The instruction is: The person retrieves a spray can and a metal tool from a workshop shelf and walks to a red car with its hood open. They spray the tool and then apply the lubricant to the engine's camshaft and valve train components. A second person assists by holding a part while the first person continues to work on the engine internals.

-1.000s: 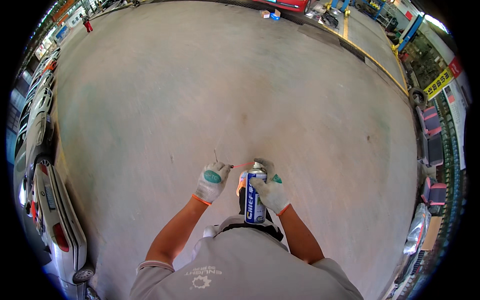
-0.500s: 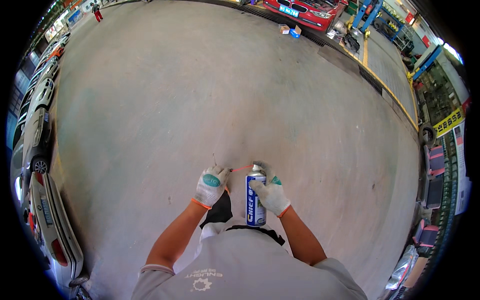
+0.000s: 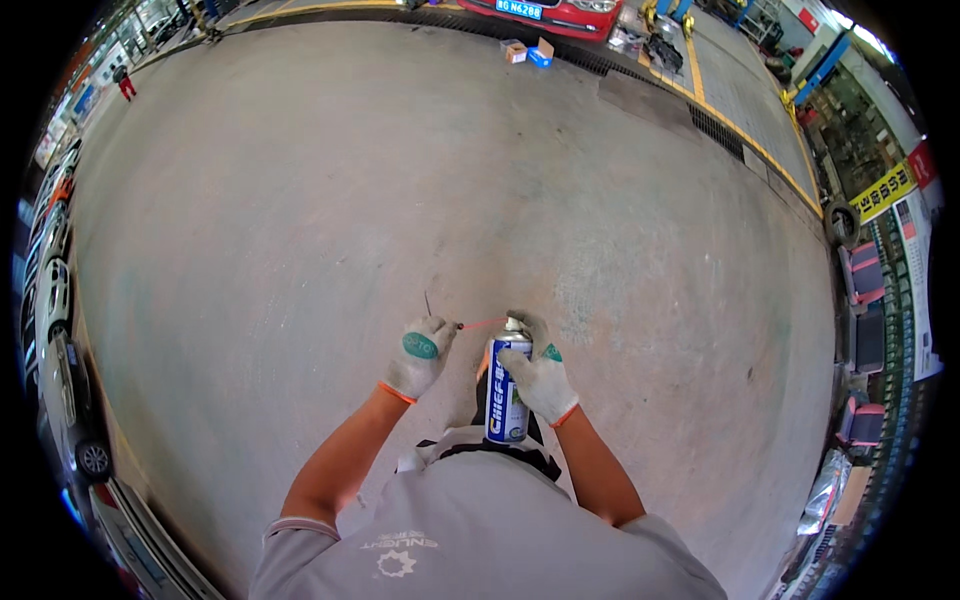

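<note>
the gloved right hand (image 3: 543, 380) grips a blue and white spray can (image 3: 507, 395) in front of the gray shirt (image 3: 470, 520), and a thin red straw (image 3: 485, 323) goes from the can's top toward the gloved left hand (image 3: 418, 357), which pinches a thin dark stick (image 3: 427, 302) that pokes out.

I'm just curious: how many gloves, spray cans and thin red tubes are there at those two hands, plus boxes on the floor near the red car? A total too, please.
Gloves: 2
Spray can: 1
Thin red tube: 1
Boxes near the red car: 2
Total: 6
</note>
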`<state>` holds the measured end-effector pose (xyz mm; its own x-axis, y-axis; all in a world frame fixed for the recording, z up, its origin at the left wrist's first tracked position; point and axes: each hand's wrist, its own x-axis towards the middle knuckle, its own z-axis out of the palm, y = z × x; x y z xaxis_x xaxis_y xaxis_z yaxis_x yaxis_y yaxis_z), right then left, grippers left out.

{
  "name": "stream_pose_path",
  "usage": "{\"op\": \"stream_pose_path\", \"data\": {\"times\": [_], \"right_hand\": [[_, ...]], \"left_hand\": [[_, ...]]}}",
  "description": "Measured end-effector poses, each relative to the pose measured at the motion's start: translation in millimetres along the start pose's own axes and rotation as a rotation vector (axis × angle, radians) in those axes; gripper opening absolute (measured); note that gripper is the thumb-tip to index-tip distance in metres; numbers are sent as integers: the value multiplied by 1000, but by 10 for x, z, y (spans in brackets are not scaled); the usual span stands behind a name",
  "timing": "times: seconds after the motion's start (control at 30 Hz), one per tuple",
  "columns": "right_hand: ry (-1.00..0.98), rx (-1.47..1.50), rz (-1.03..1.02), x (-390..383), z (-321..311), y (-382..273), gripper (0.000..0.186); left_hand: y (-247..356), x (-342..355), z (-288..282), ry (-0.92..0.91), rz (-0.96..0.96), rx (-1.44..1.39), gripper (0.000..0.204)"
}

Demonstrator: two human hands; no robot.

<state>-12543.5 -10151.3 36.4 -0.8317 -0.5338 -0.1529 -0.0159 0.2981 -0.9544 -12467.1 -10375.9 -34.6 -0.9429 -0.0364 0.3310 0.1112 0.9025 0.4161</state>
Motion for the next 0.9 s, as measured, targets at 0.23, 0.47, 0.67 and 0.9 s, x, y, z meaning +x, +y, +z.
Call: {"op": "stream_pose_path", "data": {"times": [0.23, 0.47, 0.67, 0.9], "right_hand": [[-30, 32, -32, 1653, -49, -129, 60], [-45, -89, -95, 3227, -335, -415, 62], [60, 37, -74, 4390, -604, -552, 61], [337, 196, 121, 5198, -946, -572, 65]], "left_hand": [[-1037, 1334, 207, -16, -7, 60, 14], [-1715, 2685, 342, 38, -84, 21, 13], [-2751, 3632, 770, 241, -435, -465, 19], [-3596, 4851, 605, 122, -1089, -1858, 25]]}}
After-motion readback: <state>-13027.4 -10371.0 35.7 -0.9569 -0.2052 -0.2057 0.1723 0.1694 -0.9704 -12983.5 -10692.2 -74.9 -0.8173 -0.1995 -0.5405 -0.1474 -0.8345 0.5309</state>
